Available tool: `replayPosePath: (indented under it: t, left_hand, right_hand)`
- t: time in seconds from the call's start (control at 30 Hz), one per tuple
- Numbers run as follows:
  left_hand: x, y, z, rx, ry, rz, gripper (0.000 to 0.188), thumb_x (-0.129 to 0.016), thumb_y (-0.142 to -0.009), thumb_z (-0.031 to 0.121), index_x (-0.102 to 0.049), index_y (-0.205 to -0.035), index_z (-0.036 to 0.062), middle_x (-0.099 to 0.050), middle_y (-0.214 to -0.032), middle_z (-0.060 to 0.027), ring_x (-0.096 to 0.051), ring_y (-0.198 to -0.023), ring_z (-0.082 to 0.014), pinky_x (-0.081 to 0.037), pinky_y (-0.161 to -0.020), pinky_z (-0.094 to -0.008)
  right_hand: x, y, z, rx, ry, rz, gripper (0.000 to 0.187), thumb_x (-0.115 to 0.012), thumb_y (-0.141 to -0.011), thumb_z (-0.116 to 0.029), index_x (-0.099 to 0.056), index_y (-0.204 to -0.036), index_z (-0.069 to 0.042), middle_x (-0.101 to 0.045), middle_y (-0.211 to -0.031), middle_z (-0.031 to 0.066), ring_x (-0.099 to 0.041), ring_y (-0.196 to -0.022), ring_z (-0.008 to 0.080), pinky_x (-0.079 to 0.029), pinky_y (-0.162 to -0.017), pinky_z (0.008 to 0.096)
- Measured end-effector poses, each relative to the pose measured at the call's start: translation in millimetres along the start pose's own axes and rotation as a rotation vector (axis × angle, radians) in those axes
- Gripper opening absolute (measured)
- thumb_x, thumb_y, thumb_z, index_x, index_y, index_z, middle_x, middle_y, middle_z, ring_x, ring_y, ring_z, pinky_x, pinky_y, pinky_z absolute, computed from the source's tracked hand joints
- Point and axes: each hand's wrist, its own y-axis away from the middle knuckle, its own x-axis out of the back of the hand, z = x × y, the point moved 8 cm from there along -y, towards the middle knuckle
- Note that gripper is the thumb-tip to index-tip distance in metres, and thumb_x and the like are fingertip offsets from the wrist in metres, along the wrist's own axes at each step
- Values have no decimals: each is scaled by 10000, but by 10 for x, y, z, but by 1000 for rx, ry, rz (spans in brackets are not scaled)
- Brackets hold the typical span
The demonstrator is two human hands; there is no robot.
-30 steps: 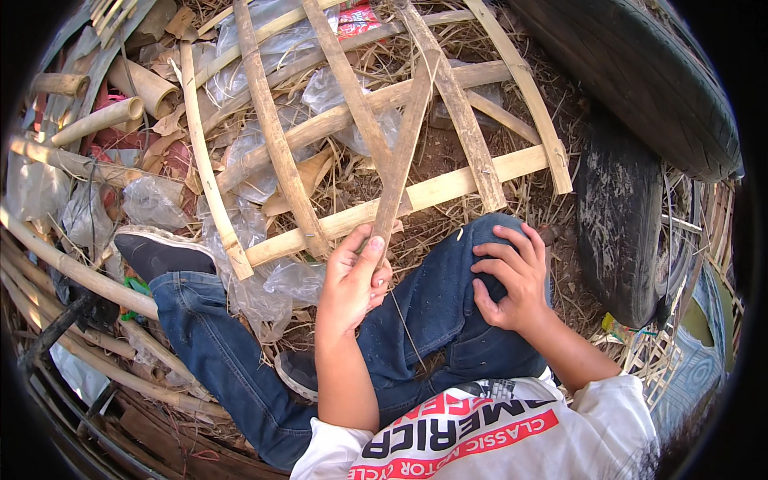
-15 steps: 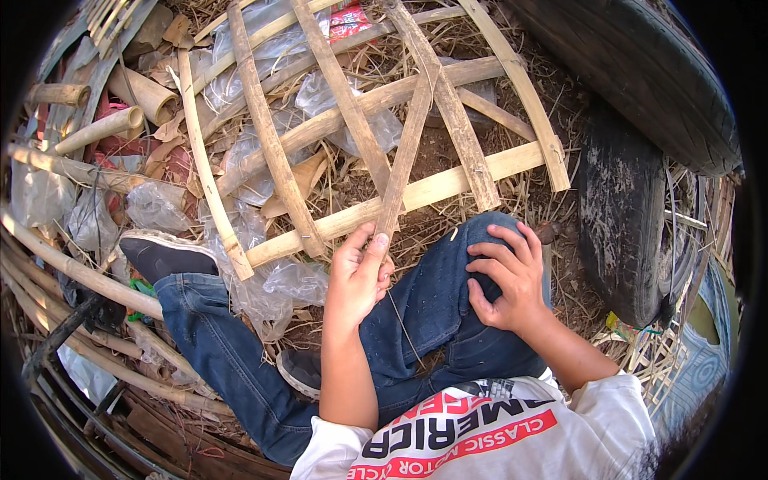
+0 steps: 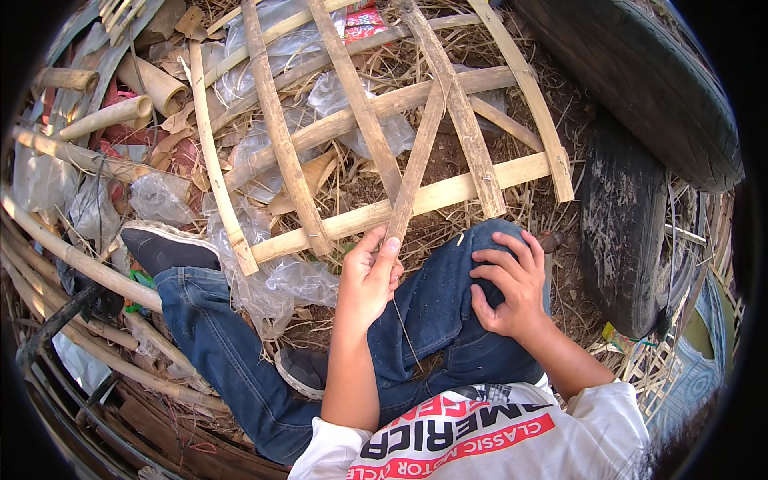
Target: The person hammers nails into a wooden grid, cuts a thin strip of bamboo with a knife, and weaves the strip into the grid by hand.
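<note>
Pinched between thumb and fingers, my left hand (image 3: 370, 276) grips the lower end of a slanting bamboo strip (image 3: 418, 172). That strip crosses the near crosspiece (image 3: 448, 192) of a bamboo lattice (image 3: 286, 164), and its upper end meets another slat. A thin wire (image 3: 406, 336) hangs down below my left hand. My right hand (image 3: 510, 290) rests on my bent knee with fingers spread, holding nothing. The lattice lies in front of me, made of several long slats laid over crosspieces. The far ends of some slats run out of view.
Two dark tyres (image 3: 620, 232) (image 3: 640, 88) stand at the right. Cut bamboo tubes (image 3: 108, 118) and clear plastic bags (image 3: 160, 198) lie at the left among dry straw. A long bamboo pole (image 3: 80, 260) runs beside my shoe (image 3: 170, 246).
The view has shifted slightly, so the lattice and my left hand appear a little further right. My left hand keeps its hold on the strip; my right hand stays on the knee.
</note>
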Motion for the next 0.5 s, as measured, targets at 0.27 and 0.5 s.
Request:
replayPosePath:
  t: [0.27,0.5]
  left_hand:
    - [-36,-20,-30,-27,-2,-14,291,-534,-998,254,-550,-1220,66,-437,-606,36,-369,-471,-21,-288,-393,-179]
    - [-32,-21,-30,-20,-1,-22,284,-531,-998,251,-555,-1219,74,-436,-608,37,-371,-474,-21,-291,-395,-179]
  right_hand:
    - [-1,10,-15,-7,5,-5,163,-699,-647,-143,-657,-805,-141,-663,-1016,3,-539,-1165,275,-277,-1070,525]
    - [2,2,-25,-1,15,-12,160,-703,-659,-151,-654,-811,-143,-662,-1019,2,-537,-1167,269,-277,-1070,526]
